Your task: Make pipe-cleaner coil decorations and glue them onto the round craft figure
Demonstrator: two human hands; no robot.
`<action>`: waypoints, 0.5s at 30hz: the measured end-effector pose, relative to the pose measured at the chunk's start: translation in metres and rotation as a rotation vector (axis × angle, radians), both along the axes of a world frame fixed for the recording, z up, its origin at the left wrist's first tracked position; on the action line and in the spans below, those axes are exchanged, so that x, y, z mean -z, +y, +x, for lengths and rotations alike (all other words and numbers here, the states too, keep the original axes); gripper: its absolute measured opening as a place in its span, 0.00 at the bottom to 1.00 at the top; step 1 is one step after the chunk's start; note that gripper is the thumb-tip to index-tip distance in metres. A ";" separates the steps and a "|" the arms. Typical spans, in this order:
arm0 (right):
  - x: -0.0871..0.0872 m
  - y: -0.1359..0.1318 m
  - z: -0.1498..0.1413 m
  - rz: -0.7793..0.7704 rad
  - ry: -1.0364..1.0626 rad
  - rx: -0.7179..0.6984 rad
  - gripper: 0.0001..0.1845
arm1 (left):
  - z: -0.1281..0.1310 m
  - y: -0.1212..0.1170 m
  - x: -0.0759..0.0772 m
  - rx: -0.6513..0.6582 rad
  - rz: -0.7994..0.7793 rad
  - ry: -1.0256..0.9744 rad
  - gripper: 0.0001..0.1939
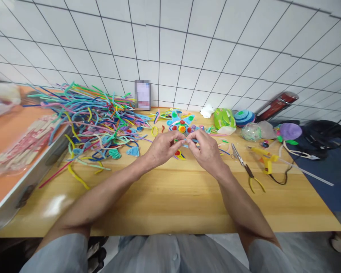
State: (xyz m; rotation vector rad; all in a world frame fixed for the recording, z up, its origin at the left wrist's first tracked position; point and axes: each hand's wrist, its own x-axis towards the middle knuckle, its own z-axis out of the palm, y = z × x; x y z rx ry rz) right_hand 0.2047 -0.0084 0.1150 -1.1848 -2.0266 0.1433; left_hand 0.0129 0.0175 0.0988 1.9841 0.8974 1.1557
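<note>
My left hand (163, 148) and my right hand (204, 150) meet over the middle of the table, fingertips pinched close together. Between them is a short light-blue pipe cleaner (185, 141), mostly hidden by the fingers. Just behind the hands stands a blue pipe-cleaner figure (174, 123) with pointed, green-tipped ears and red and yellow round parts. Below the fingertips lies a small yellow piece with a red centre (178, 154), partly covered. To the left of my left hand are a blue pipe-cleaner triangle (133, 151) and a green coil (114, 153).
A large heap of coloured pipe cleaners (93, 110) spreads over the left side. A phone (143, 95) leans against the tiled wall. On the right lie scissors (237, 154), yellow-handled pliers (254, 180) and a yellow glue gun (265, 158). A red flask (278, 106) rests behind.
</note>
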 end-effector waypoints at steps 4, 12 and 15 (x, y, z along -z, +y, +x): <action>-0.002 0.000 -0.001 0.072 -0.023 0.006 0.06 | -0.003 0.001 -0.007 0.008 0.054 0.023 0.06; -0.004 0.004 -0.003 -0.120 0.329 0.012 0.07 | 0.014 0.000 0.002 0.028 -0.283 -0.422 0.12; -0.002 0.004 -0.007 -0.165 0.404 0.040 0.08 | 0.021 -0.003 0.007 0.029 -0.401 -0.503 0.16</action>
